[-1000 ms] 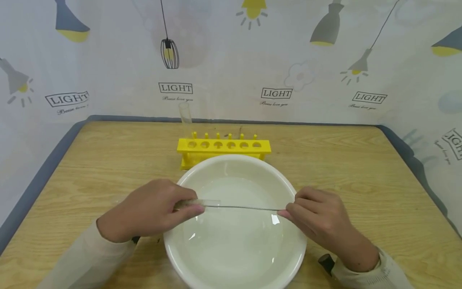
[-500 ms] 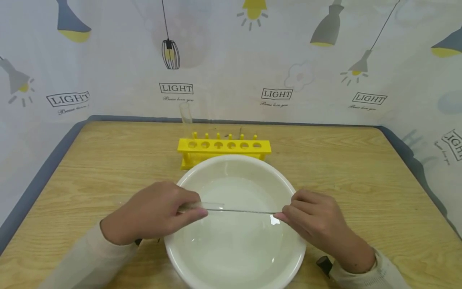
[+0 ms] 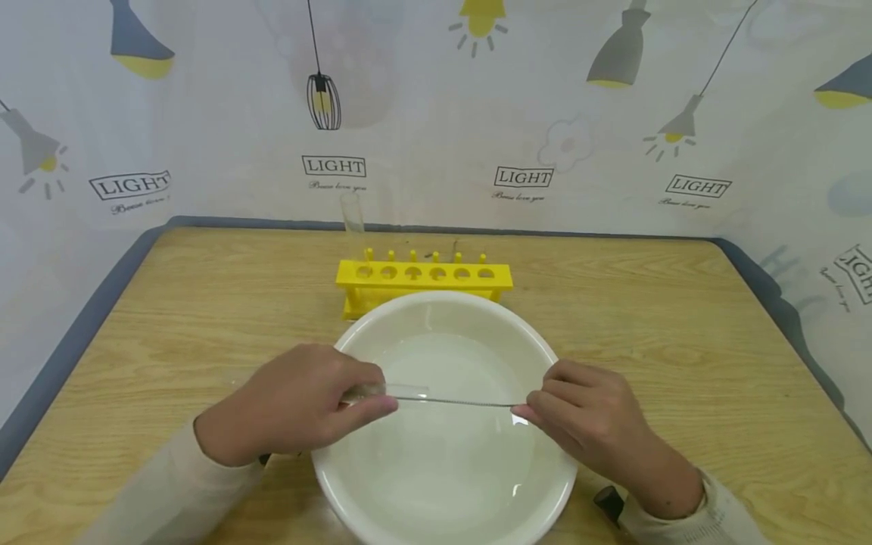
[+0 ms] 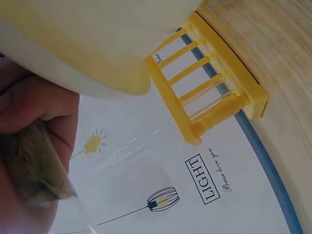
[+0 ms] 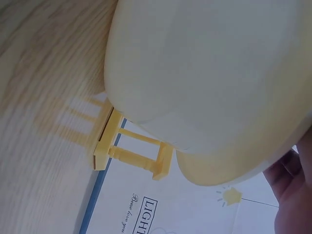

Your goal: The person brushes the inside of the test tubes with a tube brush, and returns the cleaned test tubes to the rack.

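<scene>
My left hand (image 3: 300, 397) grips a clear test tube (image 3: 411, 390) held level above the white basin (image 3: 443, 297). A tan bristle head of a test tube brush (image 4: 39, 168) sits inside the tube in the left wrist view, partly covered by fingers. From the tube's mouth the brush's thin twisted wire (image 3: 463, 402) runs to the right. My right hand (image 3: 599, 416) pinches the far end of that wire between thumb and fingers, over the basin's right rim. What looks like water with bright reflections lies in the basin.
Just behind the basin stands a yellow test tube rack (image 3: 422, 276), with one clear test tube (image 3: 353, 216) upright in its leftmost hole. A patterned cloth (image 3: 436, 113) hangs around the back and sides of the wooden table (image 3: 204, 303).
My right hand has come left and slightly down, closer to my left hand. Less wire shows between them. The left hand with the tube has shifted slightly right.
</scene>
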{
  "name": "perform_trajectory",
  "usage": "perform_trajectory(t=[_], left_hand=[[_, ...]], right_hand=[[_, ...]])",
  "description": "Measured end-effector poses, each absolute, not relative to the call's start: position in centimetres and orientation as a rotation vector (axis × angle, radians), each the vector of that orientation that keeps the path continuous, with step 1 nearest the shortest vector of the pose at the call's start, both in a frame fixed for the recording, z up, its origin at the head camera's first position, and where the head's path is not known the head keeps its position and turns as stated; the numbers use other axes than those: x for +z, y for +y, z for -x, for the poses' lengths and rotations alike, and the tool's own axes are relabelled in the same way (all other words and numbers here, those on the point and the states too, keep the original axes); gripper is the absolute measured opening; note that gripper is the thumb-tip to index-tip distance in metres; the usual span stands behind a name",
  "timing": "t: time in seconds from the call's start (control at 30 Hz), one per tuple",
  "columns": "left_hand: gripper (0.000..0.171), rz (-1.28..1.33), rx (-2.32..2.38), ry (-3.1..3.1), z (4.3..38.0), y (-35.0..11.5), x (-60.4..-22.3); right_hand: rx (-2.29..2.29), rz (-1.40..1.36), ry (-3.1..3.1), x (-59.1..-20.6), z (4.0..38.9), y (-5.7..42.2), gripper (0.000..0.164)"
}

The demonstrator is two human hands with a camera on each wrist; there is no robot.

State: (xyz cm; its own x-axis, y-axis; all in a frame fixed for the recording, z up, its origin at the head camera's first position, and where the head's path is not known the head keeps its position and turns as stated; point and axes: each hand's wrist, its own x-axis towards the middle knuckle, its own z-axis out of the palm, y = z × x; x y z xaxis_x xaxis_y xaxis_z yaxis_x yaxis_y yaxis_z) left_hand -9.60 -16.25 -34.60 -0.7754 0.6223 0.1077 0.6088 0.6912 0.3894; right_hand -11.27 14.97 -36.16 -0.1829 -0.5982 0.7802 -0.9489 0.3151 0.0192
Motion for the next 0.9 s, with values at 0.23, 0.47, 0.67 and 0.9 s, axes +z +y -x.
perform_trajectory(t=[0.23, 0.47, 0.67, 0.9], left_hand=[[0.027, -1.097, 0.583, 2.946, 9.3, -15.9, -34.6], [0.025, -1.187, 0.559, 3.022, 8.9, -15.3, -34.8], [0.025, -1.239, 0.494, 3.152, 8.8, -15.1, -35.0], [0.029, -1.366, 0.431, 3.317, 9.0, -14.9, -34.9]], right_hand=[[0.695, -1.366, -1.942, -36.8, 11.1, 15.0, 0.031], [0.759, -1.361, -2.013, -37.2, 10.8, 14.9, 0.031], [0.887, -1.371, -2.063, -37.5, 10.6, 14.8, 0.029], [1.375, -1.327, -2.275, -38.0, 9.8, 15.1, 0.03]])
